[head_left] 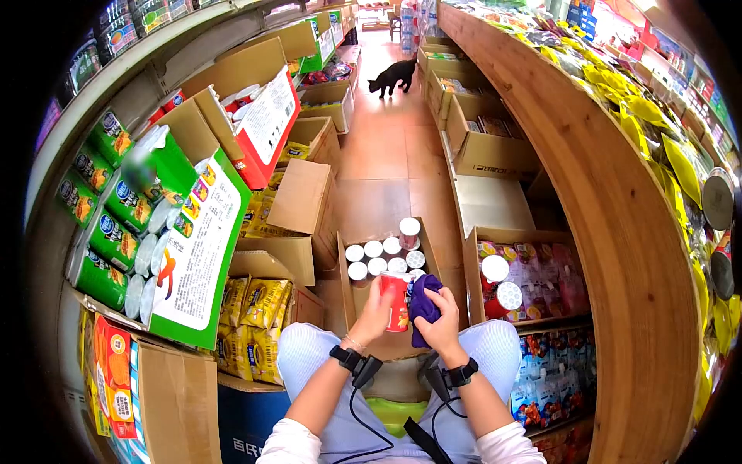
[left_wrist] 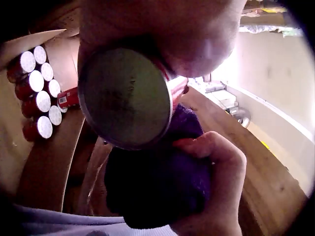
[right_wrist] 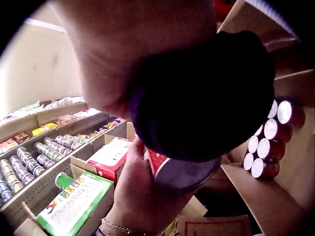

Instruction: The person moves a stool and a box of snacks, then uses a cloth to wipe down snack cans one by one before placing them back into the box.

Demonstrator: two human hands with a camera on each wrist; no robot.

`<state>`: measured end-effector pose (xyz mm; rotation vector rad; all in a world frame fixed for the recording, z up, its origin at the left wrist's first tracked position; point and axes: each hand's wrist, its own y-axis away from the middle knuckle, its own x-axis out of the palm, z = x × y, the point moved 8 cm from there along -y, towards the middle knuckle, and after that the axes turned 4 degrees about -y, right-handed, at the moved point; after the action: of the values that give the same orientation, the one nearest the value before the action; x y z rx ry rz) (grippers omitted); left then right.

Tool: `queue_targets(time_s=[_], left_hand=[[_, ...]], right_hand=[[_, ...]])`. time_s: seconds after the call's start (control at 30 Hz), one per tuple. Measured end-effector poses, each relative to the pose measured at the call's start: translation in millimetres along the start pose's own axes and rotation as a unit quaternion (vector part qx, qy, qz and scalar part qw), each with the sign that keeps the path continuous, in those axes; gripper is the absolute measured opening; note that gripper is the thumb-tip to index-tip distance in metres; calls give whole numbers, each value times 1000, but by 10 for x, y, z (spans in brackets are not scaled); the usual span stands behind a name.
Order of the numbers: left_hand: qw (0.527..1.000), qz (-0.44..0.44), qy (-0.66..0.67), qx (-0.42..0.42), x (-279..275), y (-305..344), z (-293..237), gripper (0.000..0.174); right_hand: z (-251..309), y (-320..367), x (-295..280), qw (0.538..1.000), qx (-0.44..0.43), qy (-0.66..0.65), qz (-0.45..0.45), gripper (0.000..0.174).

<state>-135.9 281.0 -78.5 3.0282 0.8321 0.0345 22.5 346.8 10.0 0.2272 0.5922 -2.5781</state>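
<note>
My left hand (head_left: 371, 319) grips a red canister (head_left: 395, 300) upright in front of my knees. Its round metal end (left_wrist: 125, 98) faces the camera in the left wrist view. A bunched purple cloth (head_left: 422, 300) is in my right hand (head_left: 442, 319), held against the canister's right side. In the right wrist view, the cloth (right_wrist: 206, 98) looks nearly black and covers much of the canister. Just beyond my hands sits an open cardboard box (head_left: 349, 301) with several red canisters (head_left: 376, 249) standing in it, pale round tops up; one (head_left: 410, 229) stands higher than the others.
On the left, a green-and-white carton (head_left: 193, 255) holds green canisters (head_left: 116, 240), near boxes of yellow packets (head_left: 263, 301). To the right, two canisters (head_left: 495, 269) stand on packets in a box beside a wooden shelf edge (head_left: 618, 209). A black cat (head_left: 394, 76) is farther up the aisle.
</note>
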Motion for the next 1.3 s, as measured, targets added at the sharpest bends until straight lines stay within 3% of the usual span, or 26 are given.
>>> queue_targets(time_s=[0.1,0.23,0.33,0.47,0.6,0.7,0.83,0.93,1.1,1.23,1.3], left_hand=[[999,11,37,-2,-5,-21,110,68],[996,30,83,-34,78,17,-131,68],[989,111,-17,-94,108,46,-147,63],[973,94,170,-121,199,190,-171,49],[922,162,329,-121,324,190,-385,56],[944,180,253,-107,321,173,-328,66],[967,122,189,-116,246,170,-405,67],[980,111,127,-103,191,156,-448,55],[980,57,147,-122,60,113,-364,52],[954,22,244,-172,23,87,-186,36],[953,23,251,-169,48,72,-181,37]], right_hand=[[84,38,60,999,-41,0,22,44],[13,10,-73,999,18,-20,-22,43],[-152,-48,-171,994,44,-91,-43,44],[-220,-30,-124,991,64,-112,-40,50],[-349,-36,-123,991,93,-78,-59,50],[-396,-35,-134,991,101,-63,-61,49],[-338,-16,-97,995,72,-51,-42,47],[-230,1,-9,996,46,-72,1,48],[2,47,124,993,-2,-86,85,48],[20,55,103,995,-20,-65,70,47],[1,38,71,997,-9,-48,54,47]])
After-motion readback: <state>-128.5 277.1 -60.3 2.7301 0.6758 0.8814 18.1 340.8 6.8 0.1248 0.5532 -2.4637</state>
